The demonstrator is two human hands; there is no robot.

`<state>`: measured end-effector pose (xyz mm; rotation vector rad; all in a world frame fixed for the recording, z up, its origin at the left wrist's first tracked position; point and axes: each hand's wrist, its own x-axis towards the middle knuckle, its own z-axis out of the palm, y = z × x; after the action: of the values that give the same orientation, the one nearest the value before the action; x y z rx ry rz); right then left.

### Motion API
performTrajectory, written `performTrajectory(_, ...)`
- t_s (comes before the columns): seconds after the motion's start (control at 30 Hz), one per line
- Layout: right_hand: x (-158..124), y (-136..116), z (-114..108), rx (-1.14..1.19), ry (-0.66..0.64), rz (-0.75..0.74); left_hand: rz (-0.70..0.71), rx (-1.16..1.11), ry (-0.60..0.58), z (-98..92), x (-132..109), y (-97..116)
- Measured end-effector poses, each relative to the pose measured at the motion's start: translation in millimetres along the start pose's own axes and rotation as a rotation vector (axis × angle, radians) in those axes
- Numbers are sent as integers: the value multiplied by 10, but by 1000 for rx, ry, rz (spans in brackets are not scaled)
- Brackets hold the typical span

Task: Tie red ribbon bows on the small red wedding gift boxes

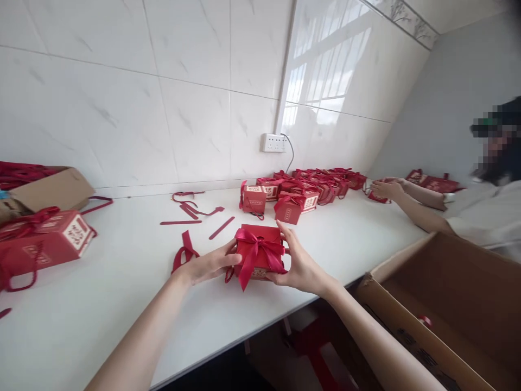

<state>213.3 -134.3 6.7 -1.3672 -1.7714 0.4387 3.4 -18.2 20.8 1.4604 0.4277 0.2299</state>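
A small red gift box with a ribbon bow tied across its top is between my two hands, at the front part of the white table. My left hand grips its left side, with the fingers against the box. Around the right side curls my right hand, thumb at the lower front corner and fingers at the back. A dark red cord hangs at the box's left side. Just left of my left hand lies a loose loop of ribbon.
Ribbon scraps lie behind the box. Several finished-looking red boxes crowd near the wall. More red boxes and a carton of ribbon are at left. A large cardboard box stands at right, near a co-worker's hands.
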Motion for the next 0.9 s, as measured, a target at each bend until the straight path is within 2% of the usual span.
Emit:
performTrajectory(0.07,-212,-100,-142,-4,21,36,1,-42,-142,35,26,-7)
performTrajectory(0.13,-443,-214,-303,-12,32,75,8,-50,-144,129,63,0)
performTrajectory(0.2,-671,-316,-438,-44,58,104,82,-8,21,307,97,29)
performTrajectory(0.3,-953,-404,-557,-150,152,110,258,157,384,679,116,97)
performTrajectory(0.37,-1078,-421,-592,-219,209,88,237,282,495,923,113,131)
performTrajectory(0.47,-1192,-423,-615,-254,252,45,190,361,450,1212,100,126)
performTrajectory(0.6,-1375,-490,-678,-271,341,68,270,303,371,1499,96,62)
performTrajectory(0.67,-1537,-584,-782,-304,376,111,297,269,316,1628,129,51)
performTrajectory(0.77,-1850,-774,-1113,-306,437,218,280,278,214,1812,268,59)
performTrajectory(0.83,-2066,-871,-1449,-298,551,321,305,346,189,1943,421,42)
performTrajectory(0.9,-2263,-893,-1820,-246,704,531,370,438,164,2094,606,-12)
